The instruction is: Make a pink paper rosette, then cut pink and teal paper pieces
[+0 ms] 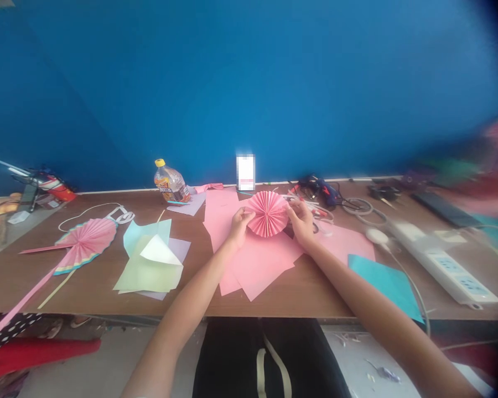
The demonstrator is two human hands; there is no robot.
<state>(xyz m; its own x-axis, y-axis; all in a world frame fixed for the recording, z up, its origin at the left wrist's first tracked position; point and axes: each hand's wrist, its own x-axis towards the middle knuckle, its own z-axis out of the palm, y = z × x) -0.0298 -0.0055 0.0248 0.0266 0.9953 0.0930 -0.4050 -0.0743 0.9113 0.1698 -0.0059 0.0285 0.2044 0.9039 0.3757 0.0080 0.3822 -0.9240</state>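
Between my two hands is a round pink pleated paper rosette [268, 214], its folds spread out from the centre. My left hand [241, 225] pinches its left edge with thumb and fingers. At the right edge, my right hand [301, 221] grips it the same way. Several pink paper sheets [259, 265] lie overlapping on the table under the rosette. A finished-looking pink folded fan [85, 240] with a blue and yellow rim and long pink strips rests at the left.
Pale green paper [151, 271] and other sheets lie left of centre. A drink bottle [171, 182] with a yellow cap and a phone [245, 172] stand at the back. On the right are teal paper [384, 282], a white power strip [448, 265] and cables [363, 209].
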